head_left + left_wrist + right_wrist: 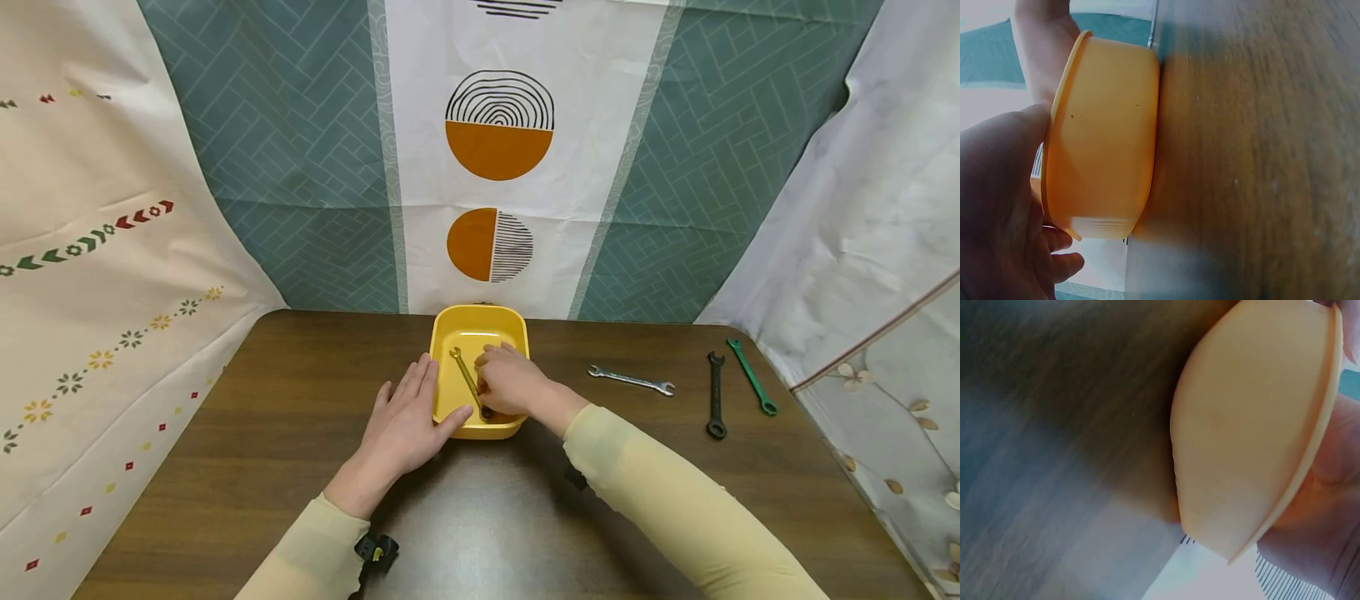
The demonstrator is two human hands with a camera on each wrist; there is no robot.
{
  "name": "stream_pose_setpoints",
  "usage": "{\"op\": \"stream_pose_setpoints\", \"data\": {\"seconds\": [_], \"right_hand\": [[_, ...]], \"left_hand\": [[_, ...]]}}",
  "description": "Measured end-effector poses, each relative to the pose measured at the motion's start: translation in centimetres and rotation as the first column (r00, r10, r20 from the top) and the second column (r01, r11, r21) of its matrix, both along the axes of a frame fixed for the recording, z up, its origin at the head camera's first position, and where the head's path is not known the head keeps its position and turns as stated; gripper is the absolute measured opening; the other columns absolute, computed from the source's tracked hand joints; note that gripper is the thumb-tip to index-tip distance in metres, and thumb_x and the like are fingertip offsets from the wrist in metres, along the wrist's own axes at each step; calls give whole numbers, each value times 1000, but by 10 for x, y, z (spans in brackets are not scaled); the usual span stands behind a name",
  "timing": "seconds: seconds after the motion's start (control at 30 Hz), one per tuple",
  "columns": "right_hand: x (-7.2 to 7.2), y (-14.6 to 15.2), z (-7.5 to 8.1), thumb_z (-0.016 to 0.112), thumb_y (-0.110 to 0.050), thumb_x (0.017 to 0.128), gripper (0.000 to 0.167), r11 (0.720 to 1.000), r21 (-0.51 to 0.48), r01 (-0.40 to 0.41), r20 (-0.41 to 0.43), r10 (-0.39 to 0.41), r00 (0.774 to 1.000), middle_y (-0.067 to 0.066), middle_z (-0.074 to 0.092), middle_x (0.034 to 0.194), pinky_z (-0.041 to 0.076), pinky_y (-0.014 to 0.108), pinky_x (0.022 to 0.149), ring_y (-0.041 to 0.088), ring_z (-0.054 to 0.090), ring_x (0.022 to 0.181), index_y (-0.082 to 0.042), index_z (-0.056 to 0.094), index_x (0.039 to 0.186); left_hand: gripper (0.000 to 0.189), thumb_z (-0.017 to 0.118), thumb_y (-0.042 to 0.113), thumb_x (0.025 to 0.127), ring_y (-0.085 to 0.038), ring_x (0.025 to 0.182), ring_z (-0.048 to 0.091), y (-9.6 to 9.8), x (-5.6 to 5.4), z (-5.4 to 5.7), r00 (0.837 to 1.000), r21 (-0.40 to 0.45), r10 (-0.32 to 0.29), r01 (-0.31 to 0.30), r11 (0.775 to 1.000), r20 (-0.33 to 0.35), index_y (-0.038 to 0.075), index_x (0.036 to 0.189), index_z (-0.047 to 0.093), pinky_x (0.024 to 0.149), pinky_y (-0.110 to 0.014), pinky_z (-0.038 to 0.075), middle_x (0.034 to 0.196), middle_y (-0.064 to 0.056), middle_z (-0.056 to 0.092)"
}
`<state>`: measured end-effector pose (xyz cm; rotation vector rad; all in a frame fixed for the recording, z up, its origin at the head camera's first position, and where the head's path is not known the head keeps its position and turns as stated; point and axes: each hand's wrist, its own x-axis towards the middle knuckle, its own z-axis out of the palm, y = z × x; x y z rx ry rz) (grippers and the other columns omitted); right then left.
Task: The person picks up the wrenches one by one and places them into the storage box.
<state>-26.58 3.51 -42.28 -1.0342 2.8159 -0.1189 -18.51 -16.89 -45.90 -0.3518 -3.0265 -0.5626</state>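
Note:
A yellow tray (480, 315) sits on the table near its back edge. Inside it lies a gold wrench (466, 372), tilted, its open jaw toward the back left. My left hand (403, 417) rests against the tray's left side with straight fingers, the thumb over the front left rim. Within the tray, my right hand (512, 382) curls its fingers down and grips the wrench near its lower end, where a dark ring end shows. The right fingertips are partly hidden. Both wrist views show the tray's outer wall (1104, 131), with the left thumb at the rim in the left one.
Right of the tray lie a silver wrench (632, 380), a black wrench (716, 396) and a green wrench (752, 377). Patterned cloth (300, 167) hangs behind the brown table (247, 467) and along both sides.

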Motion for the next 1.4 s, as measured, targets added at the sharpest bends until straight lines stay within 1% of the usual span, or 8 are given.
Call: {"op": "stream_pose_setpoints", "data": {"seconds": [0.07, 0.17, 0.4, 0.63, 0.87, 1.17, 1.27, 1.4], "right_hand": [[0, 2, 2, 87, -20, 96, 11, 1000, -15, -24, 29, 25, 999, 16, 67, 148, 22, 59, 132, 43, 43, 156, -10, 82, 92], [-1, 5, 4, 92, -22, 91, 17, 999, -21, -39, 51, 40, 998, 17, 66, 149, 21, 59, 133, 43, 42, 157, -10, 81, 96], [-3, 6, 2, 96, -31, 89, 28, 999, -3, -34, 51, 34, 998, 15, 66, 150, 20, 56, 134, 41, 42, 158, -9, 83, 101], [-4, 3, -7, 94, -40, 91, 34, 1000, 23, -15, 3, 15, 1000, 10, 67, 149, 19, 54, 134, 36, 44, 157, -11, 84, 107], [-4, 0, -13, 87, -46, 96, 40, 999, 35, -4, -68, 7, 998, 7, 66, 152, 16, 55, 135, 31, 44, 157, -13, 83, 117], [-3, -4, -15, 82, -48, 101, 43, 999, 40, -3, -116, 8, 993, 10, 64, 155, 18, 57, 134, 33, 43, 158, -13, 80, 126], [-3, -4, -15, 79, -45, 103, 40, 1000, 23, -13, -114, 16, 993, 10, 64, 155, 19, 58, 134, 33, 44, 157, -14, 80, 128], [-3, -4, -16, 79, -37, 105, 33, 1000, 18, -26, -113, 28, 993, 10, 63, 156, 19, 58, 133, 33, 44, 158, -17, 80, 131]], "left_hand": [[106, 50, 76, 106, -38, 167, 23, 0, 0, 0, 1000, 1, 0, 0, 1000, -1, 0, 174, 24, 128, -72, 21, 183, -17, 19], [106, 50, 76, 106, -38, 167, 23, -1, 0, 1, 1000, 4, 3, -3, 1000, -1, 0, 174, 24, 128, -71, 21, 183, -17, 19], [106, 50, 77, 106, -37, 167, 23, -1, 0, 0, 1000, 4, 8, -8, 1000, -2, 0, 174, 24, 128, -71, 21, 183, -16, 19], [106, 51, 76, 105, -38, 167, 23, -1, 0, -1, 1000, -3, 10, -10, 1000, 5, 1, 175, 23, 128, -71, 21, 183, -16, 18], [107, 48, 79, 105, -38, 167, 24, -1, 0, -1, 1000, -7, 12, -12, 1000, 1, 1, 175, 23, 128, -71, 22, 183, -15, 18], [111, 41, 85, 103, -38, 167, 24, 0, 0, -2, 1000, -3, 13, -13, 1000, -6, 1, 175, 23, 127, -72, 22, 183, -16, 19], [111, 42, 84, 104, -38, 167, 24, 0, -1, -2, 1000, -5, 10, -10, 1000, -5, 1, 175, 23, 127, -72, 22, 183, -16, 20], [109, 45, 81, 104, -37, 167, 23, 0, -1, -2, 1000, -4, 4, -4, 1000, 0, 1, 175, 23, 128, -72, 21, 183, -16, 18]]}}
